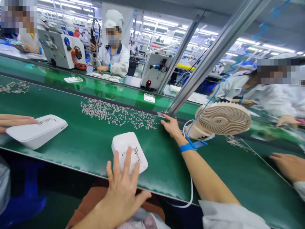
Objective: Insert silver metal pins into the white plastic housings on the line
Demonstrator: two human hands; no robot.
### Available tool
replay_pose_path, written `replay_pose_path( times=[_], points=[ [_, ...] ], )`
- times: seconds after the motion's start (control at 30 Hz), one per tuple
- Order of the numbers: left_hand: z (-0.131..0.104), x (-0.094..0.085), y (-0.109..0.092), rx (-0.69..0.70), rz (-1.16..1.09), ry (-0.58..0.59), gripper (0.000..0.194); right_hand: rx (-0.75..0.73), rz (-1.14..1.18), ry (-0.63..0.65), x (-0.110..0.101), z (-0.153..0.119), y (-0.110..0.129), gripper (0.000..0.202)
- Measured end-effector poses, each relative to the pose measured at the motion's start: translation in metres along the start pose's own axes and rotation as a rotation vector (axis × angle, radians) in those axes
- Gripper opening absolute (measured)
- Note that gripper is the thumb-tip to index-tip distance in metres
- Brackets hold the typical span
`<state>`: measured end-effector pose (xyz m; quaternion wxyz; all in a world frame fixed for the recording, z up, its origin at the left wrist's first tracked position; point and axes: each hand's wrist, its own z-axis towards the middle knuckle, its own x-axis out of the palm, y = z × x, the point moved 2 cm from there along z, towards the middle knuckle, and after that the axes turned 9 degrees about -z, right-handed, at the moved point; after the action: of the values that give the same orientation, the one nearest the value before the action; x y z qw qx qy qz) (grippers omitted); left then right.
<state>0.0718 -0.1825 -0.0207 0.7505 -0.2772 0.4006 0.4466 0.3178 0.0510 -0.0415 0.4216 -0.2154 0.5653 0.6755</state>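
A white plastic housing (130, 141) with a recessed, labelled panel lies on the green work surface (83, 156) in front of me. My left hand (124, 187) rests on its near part, fingers spread and stretched out. Farther off, my right hand (172, 128), with a blue wrist strap (189, 146), reaches to the right end of a scatter of small light-coloured parts (114, 111). Its index finger is extended and slightly apart from the digit below. No part shows in that hand.
At left, a co-worker's hand (17, 121) touches another white housing (38, 133). A beige fan (221, 119) and a metal post (202, 60) stand beside my right forearm. Another person's hand (289, 165) is at the right. Across the line, a person (114, 57) works between machines.
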Motion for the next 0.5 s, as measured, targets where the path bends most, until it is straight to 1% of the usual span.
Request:
replay_pose_path(
  times=[0.03, 0.07, 0.1, 0.17, 0.23, 0.37, 0.5],
  points=[
    [-0.001, -0.001, -0.001, 0.058, -0.025, 0.038, 0.062, -0.012, -0.016, -0.021, 0.006, 0.007, -0.004, 0.027],
    [-0.001, -0.001, -0.002, 0.098, -0.03, 0.061, 0.06, -0.023, -0.031, -0.04, 0.011, 0.01, -0.006, 0.02],
    [-0.001, -0.002, -0.003, 0.118, -0.018, 0.07, 0.056, -0.032, -0.045, -0.057, 0.015, 0.01, -0.008, 0.018],
    [0.003, -0.001, -0.004, 0.111, 0.035, 0.059, 0.047, -0.046, -0.064, -0.079, 0.019, 0.003, -0.01, 0.021],
    [0.009, 0.003, -0.006, 0.086, 0.115, 0.047, 0.043, -0.069, -0.067, -0.085, 0.018, -0.007, -0.011, 0.021],
    [0.023, 0.012, -0.016, 0.108, 0.244, 0.033, 0.05, -0.142, -0.027, -0.071, 0.011, -0.033, -0.007, 0.018],
    [0.037, 0.02, -0.026, 0.151, 0.224, 0.028, 0.053, -0.184, 0.061, -0.054, 0.004, -0.061, 0.005, 0.007]
  ],
)
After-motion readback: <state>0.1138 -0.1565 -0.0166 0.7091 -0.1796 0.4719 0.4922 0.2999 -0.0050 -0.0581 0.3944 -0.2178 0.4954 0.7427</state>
